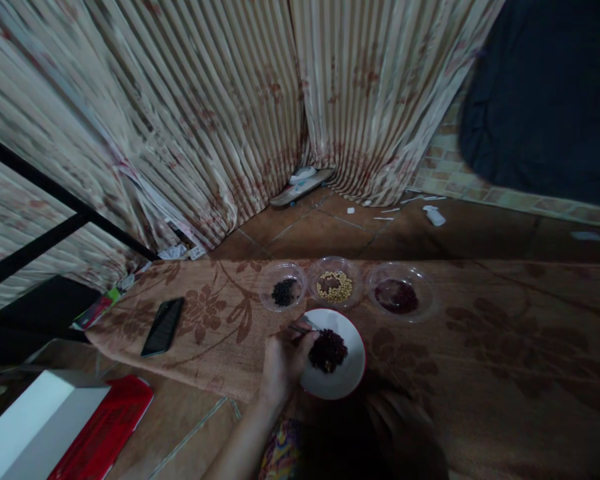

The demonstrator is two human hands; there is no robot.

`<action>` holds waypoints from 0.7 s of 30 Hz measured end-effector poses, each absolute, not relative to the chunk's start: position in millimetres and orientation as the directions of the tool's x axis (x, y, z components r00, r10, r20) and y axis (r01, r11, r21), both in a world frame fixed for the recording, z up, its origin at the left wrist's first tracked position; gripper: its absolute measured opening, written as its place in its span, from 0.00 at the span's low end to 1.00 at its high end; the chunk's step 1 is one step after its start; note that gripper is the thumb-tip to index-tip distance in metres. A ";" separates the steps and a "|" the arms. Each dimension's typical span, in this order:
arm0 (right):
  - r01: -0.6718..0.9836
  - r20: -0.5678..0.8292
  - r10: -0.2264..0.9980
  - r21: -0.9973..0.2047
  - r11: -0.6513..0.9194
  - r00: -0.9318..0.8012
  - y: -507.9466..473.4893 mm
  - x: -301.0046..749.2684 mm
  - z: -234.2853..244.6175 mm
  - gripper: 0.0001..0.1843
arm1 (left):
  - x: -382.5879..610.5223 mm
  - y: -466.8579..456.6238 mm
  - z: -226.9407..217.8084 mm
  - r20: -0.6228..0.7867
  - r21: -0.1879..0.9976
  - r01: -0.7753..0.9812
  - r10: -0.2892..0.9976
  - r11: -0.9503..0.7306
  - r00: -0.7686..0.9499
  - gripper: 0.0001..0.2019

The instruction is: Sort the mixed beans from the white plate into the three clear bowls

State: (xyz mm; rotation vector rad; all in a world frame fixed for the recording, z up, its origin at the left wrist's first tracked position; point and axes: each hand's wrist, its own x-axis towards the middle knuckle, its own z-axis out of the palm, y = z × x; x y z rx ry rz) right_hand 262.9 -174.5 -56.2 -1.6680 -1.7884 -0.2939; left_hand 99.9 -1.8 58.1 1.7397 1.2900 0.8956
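Note:
My left hand is closed at the left rim of a white bowl with a red edge. Pinched in its fingers is a thin metal tool that looks like tweezers, pointing into the bowl. Dark red beans lie heaped in the bowl. In deep shadow right of the bowl, my right hand lies low over the cloth, fingers loosely stretched, with nothing visible in it. Behind the bowl stand three clear plastic dishes: one with black beans, one with yellow soybeans, one with dark red beans.
A brown patterned cloth covers the low table. A phone lies on its left part. A white box and a red packet are at lower left. Beyond the table, a skateboard rests by the striped curtain.

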 end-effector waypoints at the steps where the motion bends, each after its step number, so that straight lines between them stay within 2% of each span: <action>1: 0.949 0.597 0.802 -0.273 0.155 0.040 -173.9 263.3 -55.2 0.18 | 99.9 -1.6 59.0 0.082 0.881 0.436 0.966 -0.185 0.244 0.07; 9: 0.947 0.598 0.800 -0.282 0.157 0.045 -167.1 264.1 -36.7 0.20 | 97.7 -0.6 50.8 0.095 0.855 0.471 0.958 -0.219 0.272 0.07; 21: 0.948 0.589 0.808 -0.259 0.186 0.003 -172.4 264.4 -41.7 0.21 | 95.1 -2.7 47.2 0.063 0.855 0.478 0.956 -0.200 0.287 0.06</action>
